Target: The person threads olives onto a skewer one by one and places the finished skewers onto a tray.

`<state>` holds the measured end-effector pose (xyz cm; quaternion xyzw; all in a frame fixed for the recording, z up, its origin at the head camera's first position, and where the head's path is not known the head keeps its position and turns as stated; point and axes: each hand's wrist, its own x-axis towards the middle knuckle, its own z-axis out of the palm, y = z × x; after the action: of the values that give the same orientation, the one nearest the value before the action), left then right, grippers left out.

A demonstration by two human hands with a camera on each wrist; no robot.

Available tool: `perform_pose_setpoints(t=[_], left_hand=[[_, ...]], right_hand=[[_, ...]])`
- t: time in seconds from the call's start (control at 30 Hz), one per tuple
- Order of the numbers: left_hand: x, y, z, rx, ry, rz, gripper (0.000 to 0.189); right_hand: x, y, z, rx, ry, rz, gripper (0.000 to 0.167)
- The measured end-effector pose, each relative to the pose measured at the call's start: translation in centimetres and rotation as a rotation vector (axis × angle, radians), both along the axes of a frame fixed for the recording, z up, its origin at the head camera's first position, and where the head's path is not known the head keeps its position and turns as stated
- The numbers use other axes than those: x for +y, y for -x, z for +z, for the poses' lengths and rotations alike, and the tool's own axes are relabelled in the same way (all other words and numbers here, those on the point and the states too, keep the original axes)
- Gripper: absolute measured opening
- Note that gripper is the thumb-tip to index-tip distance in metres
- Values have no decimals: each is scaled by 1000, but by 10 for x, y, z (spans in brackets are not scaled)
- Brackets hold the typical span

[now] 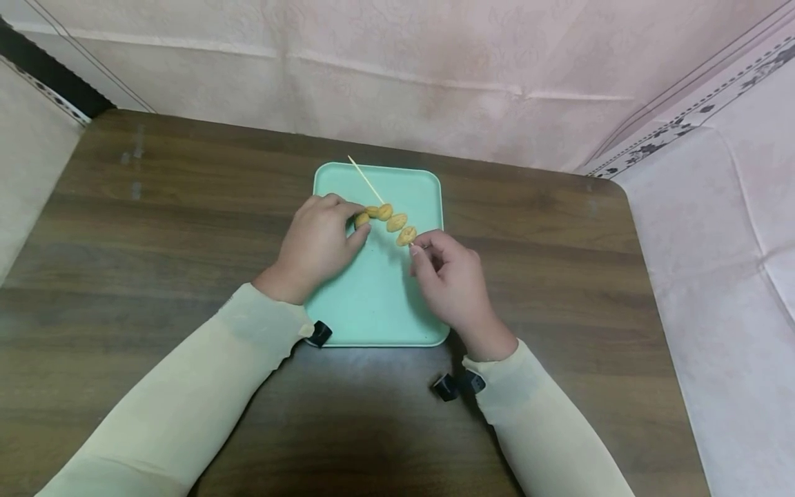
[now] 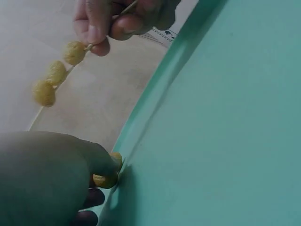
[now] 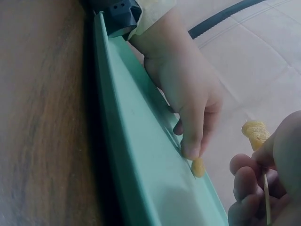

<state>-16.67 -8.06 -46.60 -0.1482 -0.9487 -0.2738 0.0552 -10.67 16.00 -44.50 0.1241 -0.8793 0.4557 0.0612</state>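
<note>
A thin wooden skewer (image 1: 365, 178) runs through three wrinkled yellow oval pieces (image 1: 397, 222), spaced along its near part, with its bare tip pointing to the tray's far edge. My right hand (image 1: 452, 279) pinches the skewer's near end between thumb and fingers, beside the lowest piece. To the left, my left hand (image 1: 318, 241) has thumb and fingertips around a loose yellow piece (image 3: 198, 167) low over the mint-green tray (image 1: 373, 310). In the left wrist view, two yellow pieces (image 2: 106, 180) show at those fingertips, partly hidden by the thumb.
The tray lies on a brown wooden table (image 1: 205, 207) near its far edge. Pale patterned cloth (image 1: 404, 76) hangs behind the table and at the right side. Black wrist cameras (image 1: 445, 387) sit below the sleeves, close to the tray's near edge.
</note>
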Motion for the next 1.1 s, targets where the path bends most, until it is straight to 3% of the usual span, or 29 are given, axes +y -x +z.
perform_pose_setpoints(t=[0.13,0.33,0.43,0.53,0.67,0.77,0.93,1.1], left_hand=[[-6,2,2,-15,-211,46,31],[-17,8,6,-161,-706,176,30],[-20,10,7,-194,-917,187,32],[-22,12,7,-166,-1053,163,36],[-24,13,4,-116,-1175,126,39],[-25,14,2,-119,-1235,94,39],[-25,13,3,-130,-1233,85,40],[-26,13,4,-126,-1211,147,40]], right_hand=[[2,1,-2,-1,5,-12,10],[6,4,-5,6,4,-39,10],[8,5,-6,9,9,-53,10],[8,4,-6,1,17,-65,10],[7,2,-6,-18,12,-66,10],[7,2,-8,-17,-4,-46,11],[5,1,-10,19,-20,-14,10],[4,0,-8,29,-23,-2,9]])
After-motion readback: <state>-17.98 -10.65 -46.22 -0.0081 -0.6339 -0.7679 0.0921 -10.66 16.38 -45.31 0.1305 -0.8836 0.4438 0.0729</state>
